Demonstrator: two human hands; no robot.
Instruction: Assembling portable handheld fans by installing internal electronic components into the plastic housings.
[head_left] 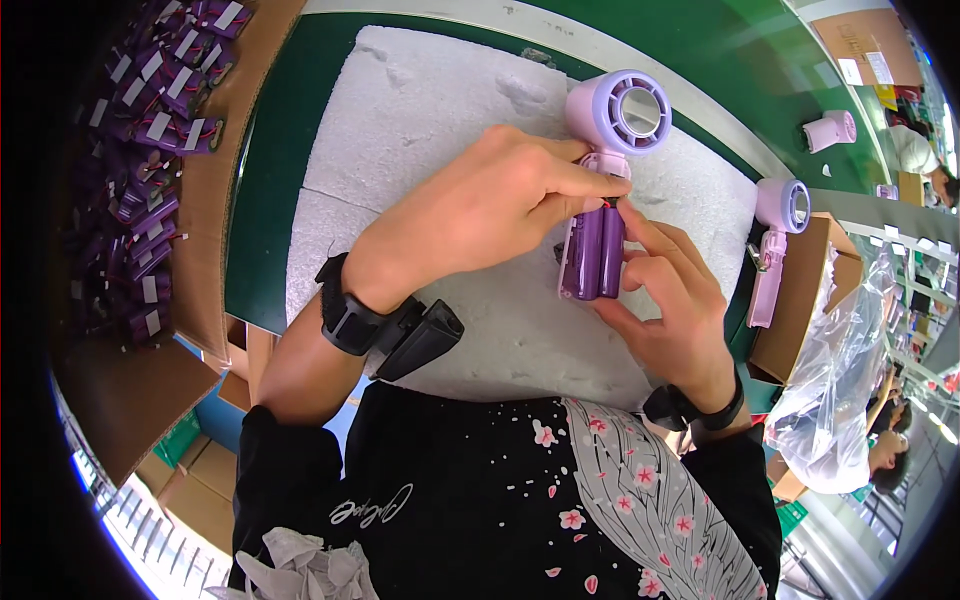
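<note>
A light purple handheld fan (pixel 593 112) lies over the white foam sheet, its round head pointing away from me. Two dark purple battery cells, joined as a battery pack (pixel 597 255), sit in its opened handle (pixel 567 285). My left hand (pixel 500 195) is closed at the fan's neck, thumb and index finger pinched beside a small bit of red and black wire at the pack's top. My right hand (pixel 670 290) curls around the pack's right side, index fingertip near the wires and thumb by the lower end. What lies under the left fingertips is hidden.
The foam sheet (pixel 420 110) rests on a green table (pixel 262 230). To the left stands a carton (pixel 235 150) full of purple battery packs (pixel 150 235). Another opened fan (pixel 768 270) lies at the right beside a box with clear plastic; a third fan (pixel 828 131) is farther off.
</note>
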